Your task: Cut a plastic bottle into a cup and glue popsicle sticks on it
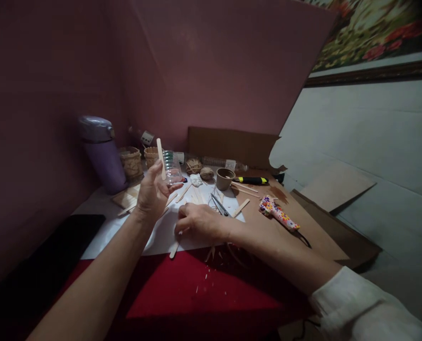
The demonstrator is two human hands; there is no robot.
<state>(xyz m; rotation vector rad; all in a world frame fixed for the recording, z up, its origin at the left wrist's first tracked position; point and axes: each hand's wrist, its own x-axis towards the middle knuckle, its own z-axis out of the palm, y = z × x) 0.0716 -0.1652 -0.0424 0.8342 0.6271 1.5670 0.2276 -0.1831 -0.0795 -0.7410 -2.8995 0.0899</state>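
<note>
Upright in my left hand [154,192] is a pale wooden craft stick [160,158], pinched near its lower end. Just behind the fingers shows a clear ridged plastic piece [172,168] with green lines; whether the hand touches it I cannot tell. My right hand [200,222] is low over the white paper, its fingers curled down around the upper end of another craft stick [174,249]. The fingertips are partly hidden. Scissors [220,206] lie beyond the right hand, near a loose craft stick [241,208].
A flower-patterned glue gun [278,213] and a yellow-black cutter [252,180] lie on brown cardboard [303,241]. Behind stand a small brown pot [225,180], twine balls [194,166], and a purple flask [104,156] at left. Wood scraps dot the red cloth [182,293].
</note>
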